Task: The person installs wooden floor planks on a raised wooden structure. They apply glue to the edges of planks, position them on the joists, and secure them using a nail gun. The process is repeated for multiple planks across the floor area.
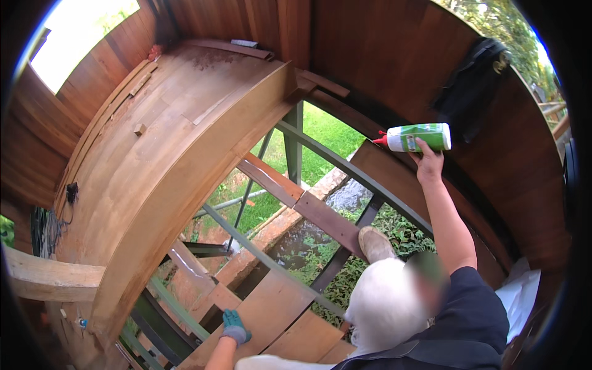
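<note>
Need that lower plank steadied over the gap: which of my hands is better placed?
Left, probably. The gloved left hand rests on the plank, while your right hand is out of view. The glue bottle at the wall is in a co-worker's hand.

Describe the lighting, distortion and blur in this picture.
Head view: fisheye bends the wooden beam and green bars toward a black rim; the top-left opening is blown out; the grass is sunlit, the wooden wall shaded.

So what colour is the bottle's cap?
Red, on the green-and-white bottle; head view shows it.
</note>
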